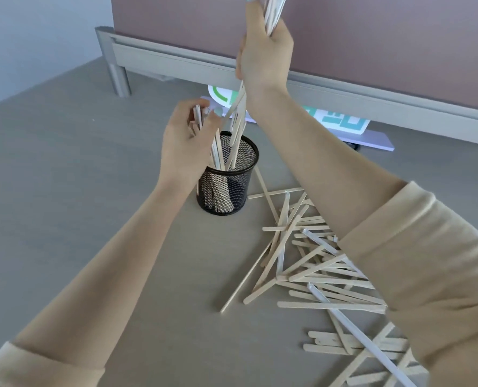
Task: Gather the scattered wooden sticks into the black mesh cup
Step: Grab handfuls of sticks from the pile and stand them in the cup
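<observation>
The black mesh cup (233, 188) stands upright at mid-table with several wooden sticks (217, 155) leaning inside it. My left hand (186, 143) is just above its left rim, fingers closed around the tops of those sticks. My right hand (265, 54) is raised high above the cup, gripping a bundle of sticks (239, 118) whose lower ends reach down into the cup's mouth. A large scattered pile of sticks (316, 263) lies on the table to the right of the cup, partly hidden under my right forearm.
A grey metal frame (176, 60) with a leg (119, 76) runs along the far table edge below a mauve panel. A white and green card (341, 121) on a pale stand sits behind the cup. Grey tabletop (64, 177) stretches to the left.
</observation>
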Demonstrator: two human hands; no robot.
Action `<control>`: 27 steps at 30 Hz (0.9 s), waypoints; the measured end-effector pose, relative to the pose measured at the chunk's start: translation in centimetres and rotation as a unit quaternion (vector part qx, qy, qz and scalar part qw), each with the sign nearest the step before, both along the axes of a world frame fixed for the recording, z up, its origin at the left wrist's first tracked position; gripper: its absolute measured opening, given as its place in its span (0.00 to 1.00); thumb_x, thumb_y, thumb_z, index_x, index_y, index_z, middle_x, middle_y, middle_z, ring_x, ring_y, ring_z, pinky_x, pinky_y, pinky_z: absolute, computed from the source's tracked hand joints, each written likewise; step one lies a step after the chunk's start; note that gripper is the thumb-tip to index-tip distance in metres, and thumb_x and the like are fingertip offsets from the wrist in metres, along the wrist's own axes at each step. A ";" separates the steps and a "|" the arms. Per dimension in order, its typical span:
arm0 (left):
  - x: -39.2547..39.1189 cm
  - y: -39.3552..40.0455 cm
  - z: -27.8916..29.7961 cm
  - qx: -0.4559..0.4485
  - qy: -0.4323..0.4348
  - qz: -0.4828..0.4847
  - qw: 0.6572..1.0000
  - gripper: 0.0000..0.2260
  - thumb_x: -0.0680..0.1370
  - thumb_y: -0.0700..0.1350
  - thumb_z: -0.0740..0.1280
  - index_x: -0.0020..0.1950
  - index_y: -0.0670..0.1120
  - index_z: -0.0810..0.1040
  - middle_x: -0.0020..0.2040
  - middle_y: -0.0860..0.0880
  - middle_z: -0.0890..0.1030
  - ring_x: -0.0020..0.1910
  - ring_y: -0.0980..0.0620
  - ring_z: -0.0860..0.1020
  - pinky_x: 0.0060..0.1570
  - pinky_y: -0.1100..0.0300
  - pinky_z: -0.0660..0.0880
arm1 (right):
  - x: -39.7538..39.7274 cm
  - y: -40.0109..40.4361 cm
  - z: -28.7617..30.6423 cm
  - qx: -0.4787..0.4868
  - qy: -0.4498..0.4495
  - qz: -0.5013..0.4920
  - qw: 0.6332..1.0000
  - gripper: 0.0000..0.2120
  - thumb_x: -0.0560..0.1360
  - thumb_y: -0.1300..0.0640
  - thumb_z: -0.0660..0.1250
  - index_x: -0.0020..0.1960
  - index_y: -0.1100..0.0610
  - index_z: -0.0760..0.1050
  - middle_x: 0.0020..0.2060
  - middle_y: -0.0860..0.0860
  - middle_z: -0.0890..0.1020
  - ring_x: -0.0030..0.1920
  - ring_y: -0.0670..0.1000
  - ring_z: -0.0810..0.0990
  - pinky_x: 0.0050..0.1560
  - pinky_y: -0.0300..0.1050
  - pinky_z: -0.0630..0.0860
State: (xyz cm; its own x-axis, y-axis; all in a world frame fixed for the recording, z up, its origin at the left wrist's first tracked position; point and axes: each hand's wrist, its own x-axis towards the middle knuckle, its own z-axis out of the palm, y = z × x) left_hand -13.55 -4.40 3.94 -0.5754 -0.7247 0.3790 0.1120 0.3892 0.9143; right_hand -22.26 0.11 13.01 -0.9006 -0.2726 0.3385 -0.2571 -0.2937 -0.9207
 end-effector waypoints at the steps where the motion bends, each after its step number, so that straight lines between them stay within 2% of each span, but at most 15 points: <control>1: 0.1 0.1 0.0 -0.012 -0.004 -0.011 1.000 0.08 0.76 0.49 0.65 0.53 0.49 0.75 0.42 0.59 0.76 0.40 0.65 0.73 0.42 0.75 0.68 | 0.1 0.0 -0.2 0.000 -0.004 -0.002 1.000 0.20 0.75 0.55 0.61 0.33 0.53 0.51 0.28 0.52 0.55 0.34 0.54 0.53 0.31 0.47 0.53; 4: 0.2 0.7 0.1 -0.051 -0.018 -0.037 0.998 0.13 0.75 0.50 0.65 0.57 0.48 0.75 0.48 0.57 0.76 0.46 0.60 0.74 0.46 0.73 0.68 | 0.3 0.2 -0.6 0.014 0.003 -0.009 1.000 0.21 0.75 0.52 0.62 0.32 0.53 0.52 0.28 0.51 0.55 0.32 0.54 0.54 0.31 0.47 0.55; 9: 0.1 0.7 0.3 -0.062 -0.010 -0.045 0.997 0.13 0.76 0.52 0.63 0.57 0.47 0.75 0.46 0.61 0.75 0.44 0.67 0.74 0.44 0.76 0.67 | 1.6 1.9 -3.3 0.103 0.053 0.026 0.993 0.19 0.74 0.53 0.64 0.31 0.55 0.58 0.25 0.50 0.61 0.28 0.50 0.59 0.29 0.42 0.60; 12: 0.3 1.1 0.2 -0.057 0.016 -0.057 0.997 0.13 0.78 0.50 0.61 0.58 0.44 0.74 0.46 0.61 0.76 0.45 0.72 0.74 0.46 0.76 0.68 | 2.2 3.3 -4.9 0.137 0.063 0.077 0.986 0.18 0.74 0.56 0.65 0.29 0.56 0.62 0.18 0.43 0.66 0.22 0.44 0.64 0.26 0.37 0.63; 14: 0.5 1.3 0.2 -0.056 0.031 -0.066 0.996 0.14 0.78 0.52 0.59 0.58 0.45 0.72 0.46 0.62 0.76 0.45 0.73 0.74 0.46 0.77 0.68 | 2.6 4.1 -5.4 0.157 0.073 0.101 0.980 0.16 0.74 0.58 0.64 0.29 0.55 0.65 0.17 0.42 0.69 0.22 0.42 0.67 0.27 0.37 0.66; 17: 0.9 1.9 0.4 -0.074 0.053 -0.085 0.992 0.21 0.75 0.57 0.57 0.60 0.44 0.70 0.48 0.61 0.75 0.48 0.68 0.75 0.48 0.74 0.69 | 3.3 5.1 -5.4 0.201 0.096 0.109 0.969 0.15 0.73 0.62 0.62 0.29 0.53 0.67 0.18 0.43 0.70 0.23 0.42 0.69 0.28 0.34 0.68; 19: 0.9 2.3 0.4 -0.088 0.054 -0.099 0.990 0.25 0.73 0.58 0.55 0.62 0.43 0.69 0.50 0.61 0.74 0.50 0.67 0.74 0.51 0.72 0.70 | 3.4 5.5 -5.2 0.218 0.093 0.116 0.965 0.15 0.74 0.62 0.62 0.30 0.52 0.68 0.22 0.42 0.72 0.26 0.42 0.70 0.29 0.32 0.69; 20: 1.0 2.5 0.5 -0.098 0.053 -0.103 0.988 0.26 0.73 0.59 0.55 0.63 0.42 0.69 0.52 0.59 0.75 0.52 0.65 0.75 0.52 0.69 0.71 | 3.4 5.6 -5.1 0.223 0.080 0.123 0.964 0.14 0.74 0.62 0.62 0.31 0.52 0.69 0.25 0.45 0.73 0.28 0.44 0.72 0.31 0.33 0.71; 22: 1.2 3.1 0.9 -0.141 0.068 -0.085 0.984 0.29 0.73 0.61 0.56 0.64 0.40 0.68 0.58 0.50 0.75 0.58 0.54 0.75 0.55 0.57 0.74 | 3.5 5.8 -4.8 0.227 0.049 0.148 0.961 0.12 0.74 0.63 0.61 0.33 0.55 0.68 0.28 0.51 0.73 0.28 0.47 0.71 0.29 0.35 0.72; 24: 1.5 3.8 1.9 -0.184 0.105 -0.049 0.976 0.27 0.74 0.57 0.56 0.65 0.38 0.66 0.61 0.46 0.72 0.60 0.47 0.73 0.58 0.53 0.72 | 3.7 6.0 -4.7 0.234 0.039 0.176 0.955 0.11 0.75 0.65 0.58 0.34 0.59 0.67 0.26 0.54 0.72 0.23 0.46 0.69 0.24 0.33 0.68; 27: 1.8 4.6 3.8 -0.180 0.163 -0.026 0.970 0.17 0.78 0.47 0.54 0.64 0.39 0.66 0.60 0.47 0.72 0.57 0.53 0.72 0.60 0.62 0.68 | 4.0 6.3 -4.7 0.279 0.067 0.186 0.940 0.13 0.74 0.63 0.57 0.31 0.58 0.67 0.17 0.45 0.71 0.18 0.43 0.69 0.22 0.31 0.66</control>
State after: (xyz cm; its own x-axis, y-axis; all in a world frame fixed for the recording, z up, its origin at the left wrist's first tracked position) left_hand -11.80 0.23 7.77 -0.4149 -0.4851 0.7697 0.4007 0.6621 0.6333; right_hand -18.27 6.44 8.26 -0.6667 -0.7294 0.1529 -0.3567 0.1321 -0.9248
